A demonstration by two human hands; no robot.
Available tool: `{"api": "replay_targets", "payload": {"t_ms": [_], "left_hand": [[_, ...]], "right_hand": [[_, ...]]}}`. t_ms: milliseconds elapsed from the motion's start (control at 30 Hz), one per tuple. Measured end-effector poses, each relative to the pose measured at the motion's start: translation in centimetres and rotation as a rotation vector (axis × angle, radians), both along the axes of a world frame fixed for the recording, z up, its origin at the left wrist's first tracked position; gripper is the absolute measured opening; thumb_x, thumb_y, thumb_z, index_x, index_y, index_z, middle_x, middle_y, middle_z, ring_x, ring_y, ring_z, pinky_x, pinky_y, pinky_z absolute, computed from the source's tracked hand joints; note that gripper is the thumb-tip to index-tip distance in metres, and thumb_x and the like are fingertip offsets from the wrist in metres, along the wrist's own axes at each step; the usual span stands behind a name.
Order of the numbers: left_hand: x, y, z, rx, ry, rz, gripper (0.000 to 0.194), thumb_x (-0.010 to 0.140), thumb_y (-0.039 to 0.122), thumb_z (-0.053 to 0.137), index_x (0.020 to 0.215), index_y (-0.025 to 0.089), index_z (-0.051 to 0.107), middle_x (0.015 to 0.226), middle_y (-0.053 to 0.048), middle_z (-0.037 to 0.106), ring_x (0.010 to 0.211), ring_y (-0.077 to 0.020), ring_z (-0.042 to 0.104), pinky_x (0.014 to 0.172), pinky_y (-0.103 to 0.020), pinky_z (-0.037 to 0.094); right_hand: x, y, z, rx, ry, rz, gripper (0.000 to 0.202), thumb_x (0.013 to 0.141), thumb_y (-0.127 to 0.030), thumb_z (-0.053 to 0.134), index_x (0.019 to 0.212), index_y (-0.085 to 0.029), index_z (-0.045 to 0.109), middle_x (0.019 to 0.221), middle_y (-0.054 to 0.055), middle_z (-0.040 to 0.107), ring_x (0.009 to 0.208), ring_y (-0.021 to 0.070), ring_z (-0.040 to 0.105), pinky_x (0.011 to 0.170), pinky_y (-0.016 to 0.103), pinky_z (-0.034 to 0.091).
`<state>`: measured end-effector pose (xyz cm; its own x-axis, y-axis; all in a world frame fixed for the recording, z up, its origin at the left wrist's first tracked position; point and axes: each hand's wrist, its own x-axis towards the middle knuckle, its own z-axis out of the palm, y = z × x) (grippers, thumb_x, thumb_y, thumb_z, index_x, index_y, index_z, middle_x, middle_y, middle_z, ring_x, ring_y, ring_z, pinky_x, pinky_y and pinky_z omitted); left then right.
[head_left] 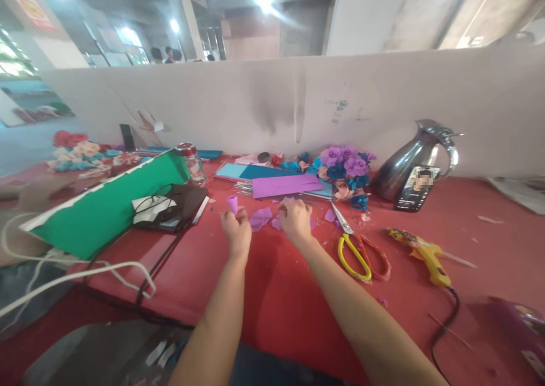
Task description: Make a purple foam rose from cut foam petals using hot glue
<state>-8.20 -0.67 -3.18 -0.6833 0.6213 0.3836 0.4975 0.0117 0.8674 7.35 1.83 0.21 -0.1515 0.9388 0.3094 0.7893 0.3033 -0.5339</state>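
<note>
My left hand (pixel 237 230) is closed around the lower end of a small rolled purple paper bud (pixel 232 204), which sticks up above the fingers. To its right my right hand (pixel 296 218) hovers over cut purple paper petals (pixel 260 219), fingers bent together. Some purple shows at its fingertips, but whether a petal is gripped is hard to make out. Behind the hands lies a purple paper strip (pixel 287 186) on blue sheets (pixel 266 172). Scissors (pixel 355 247) with one yellow and one red handle rest to the right of my right hand.
On the right are a yellow glue gun (pixel 426 254) with a black cord, a metal jug (pixel 404 159) and a propped phone (pixel 416 190). Paper flowers (pixel 344 162) stand at the back. A green board (pixel 114 210), black case (pixel 181 204) and glass jar (pixel 193 167) are left.
</note>
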Motion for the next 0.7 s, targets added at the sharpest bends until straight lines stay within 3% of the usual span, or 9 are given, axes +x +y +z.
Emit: {"api": "replay_targets", "payload": {"t_ms": [100,200,267,367,500,633,700], "left_hand": [[1.8,-0.8,0.8,0.045,-0.06,-0.217,0.023,0.086,0.03,0.05,0.094,0.017,0.068,0.096,-0.008,0.056,0.092,-0.0205,0.059,0.09,-0.037,0.047],[4.0,-2.0,1.8,0.102,-0.216,-0.564,0.033,0.087,0.04,0.05,0.105,0.02,0.068,0.117,-0.009,0.059,0.108,-0.0218,0.058,0.093,-0.033,0.047],[5.1,-3.0,2.5,0.107,-0.291,-0.665,0.036,0.086,0.043,0.053,0.112,0.021,0.067,0.129,-0.009,0.057,0.122,-0.0242,0.051,0.099,-0.034,0.044],[6.2,-4.4,3.1,0.102,-0.376,-0.724,0.041,0.084,0.043,0.056,0.12,0.024,0.063,0.139,-0.008,0.052,0.132,-0.0252,0.042,0.107,-0.036,0.038],[6.7,-5.4,2.6,0.068,-0.421,-0.768,0.042,0.082,0.044,0.059,0.12,0.026,0.063,0.143,-0.006,0.048,0.135,-0.0257,0.039,0.109,-0.037,0.036],[6.9,-6.1,1.6,0.003,-0.391,-0.715,0.046,0.081,0.04,0.061,0.124,0.027,0.059,0.142,-0.006,0.049,0.136,-0.0246,0.037,0.111,-0.038,0.031],[6.9,-7.3,1.5,-0.039,-0.407,-0.628,0.054,0.077,0.038,0.065,0.128,0.027,0.055,0.139,-0.009,0.052,0.132,-0.0253,0.043,0.106,-0.039,0.038]], "right_hand": [[0.2,-1.2,0.4,-0.065,0.185,0.097,0.029,0.072,-0.005,0.045,0.078,-0.02,0.068,0.076,0.003,0.068,0.078,0.0171,0.06,0.08,0.031,0.041],[0.1,-2.7,-0.3,-0.064,0.47,0.24,0.03,0.072,-0.009,0.049,0.093,-0.019,0.067,0.086,0.002,0.069,0.07,0.013,0.059,0.069,0.024,0.045],[0.2,-3.6,-0.7,-0.01,0.603,0.266,0.034,0.072,-0.014,0.054,0.103,-0.02,0.066,0.095,0.003,0.066,0.068,0.012,0.058,0.065,0.023,0.047],[0.7,-4.5,-1.0,0.06,0.655,0.236,0.023,0.073,-0.02,0.057,0.092,-0.021,0.07,0.096,0.006,0.063,0.074,0.0139,0.058,0.063,0.024,0.047],[1.3,-5.2,-1.3,0.048,0.656,0.275,0.017,0.075,-0.018,0.053,0.075,-0.02,0.069,0.087,0.005,0.065,0.079,0.016,0.059,0.067,0.024,0.047],[1.2,-5.5,-2.1,0.049,0.648,0.336,0.019,0.075,-0.015,0.047,0.077,-0.02,0.066,0.081,0.003,0.065,0.074,0.0154,0.059,0.067,0.024,0.046],[1.3,-5.2,-2.6,0.062,0.652,0.322,0.016,0.079,-0.021,0.049,0.075,-0.019,0.064,0.081,0.003,0.065,0.073,0.0157,0.058,0.069,0.025,0.046]]}}
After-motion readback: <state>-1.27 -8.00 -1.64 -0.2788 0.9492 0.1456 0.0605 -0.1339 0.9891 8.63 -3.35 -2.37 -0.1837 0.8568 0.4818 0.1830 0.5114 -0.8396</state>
